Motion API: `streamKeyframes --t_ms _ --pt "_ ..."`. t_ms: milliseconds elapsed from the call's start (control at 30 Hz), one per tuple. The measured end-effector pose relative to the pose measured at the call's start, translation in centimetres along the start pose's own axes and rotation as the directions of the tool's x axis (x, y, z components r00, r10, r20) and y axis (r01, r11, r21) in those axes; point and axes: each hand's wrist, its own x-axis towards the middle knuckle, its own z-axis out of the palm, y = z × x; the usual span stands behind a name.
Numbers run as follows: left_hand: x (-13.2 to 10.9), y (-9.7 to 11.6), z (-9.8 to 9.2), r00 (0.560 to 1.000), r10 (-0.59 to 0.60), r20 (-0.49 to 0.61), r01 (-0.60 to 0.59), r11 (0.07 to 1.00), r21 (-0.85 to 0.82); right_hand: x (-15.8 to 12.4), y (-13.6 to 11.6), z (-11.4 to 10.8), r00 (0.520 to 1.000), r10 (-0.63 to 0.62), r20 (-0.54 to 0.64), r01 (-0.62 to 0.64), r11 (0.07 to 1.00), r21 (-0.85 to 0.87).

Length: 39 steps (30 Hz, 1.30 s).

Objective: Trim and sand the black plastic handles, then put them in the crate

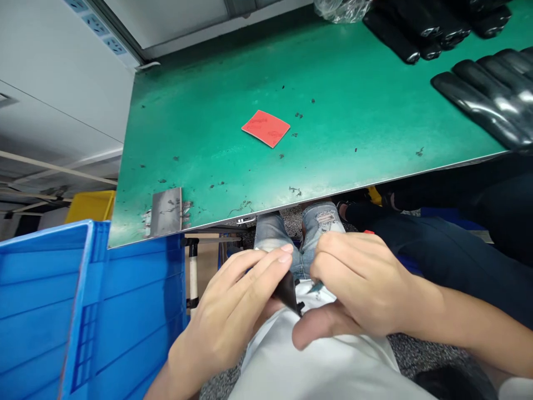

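My left hand (233,300) is closed around a black, smooth, rubber-like piece (287,291) in front of my white shirt. Most of this piece is hidden behind the fingers, and a small dark bit sticks out at its lower end. Close by on the right, my right hand (362,283) is curled in a fist around a small tool with a dark teal tip (317,287). The fingers cover the rest of that tool. Its thumb reaches towards the lower end of the black piece; whether they touch I cannot tell.
On the green table (208,122) lie a red card (266,129), a grey metal plate (166,212) and scattered black scraps. Glossy black tubular pieces (495,94) and a clear plastic bag (342,8) are at the right. A blue crate (125,311) stands left; a seated person's dark-clothed legs (437,239) are right.
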Motion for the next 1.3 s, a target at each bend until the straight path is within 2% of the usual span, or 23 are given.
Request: streamKeyframes --t_ms 167,267,700,967,1033,1133,1233,1300 --pt "0.24 0.2 -0.02 1.0 0.023 0.001 -0.023 0.999 -0.034 0.5 -0.05 -0.43 0.994 -0.019 0.104 0.025 0.998 -0.054" --pt "0.4 0.21 -0.19 1.0 0.028 0.005 -0.028 0.999 -0.042 0.44 -0.11 -0.46 0.993 -0.029 0.117 0.039 0.995 -0.087" --pt "0.48 0.23 -0.29 0.999 0.028 0.023 -0.028 0.999 0.035 -0.18 0.2 0.22 0.992 -0.112 0.059 0.122 0.971 -0.204" --pt "0.86 0.46 -0.04 0.999 0.022 0.03 -0.022 1.0 -0.021 -0.21 0.39 0.27 0.979 -0.202 0.004 0.199 0.958 -0.206" --pt "0.86 0.61 0.09 1.0 0.017 0.021 -0.016 0.999 -0.043 -0.18 0.45 0.35 0.972 -0.232 -0.045 0.221 0.96 -0.173" --pt "0.7 0.71 0.35 0.999 0.022 -0.032 -0.023 0.998 -0.058 -0.11 0.46 0.29 0.984 -0.165 -0.074 0.16 0.985 -0.059" --pt "0.6 0.58 0.56 0.99 0.091 -0.105 -0.094 0.995 -0.033 -0.06 0.3 -0.02 0.999 -0.036 0.037 0.034 0.998 0.045" --pt "0.61 0.45 0.62 0.981 0.136 -0.137 -0.137 0.991 0.005 -0.08 0.15 -0.22 0.995 -0.018 0.1 0.011 0.997 0.072"
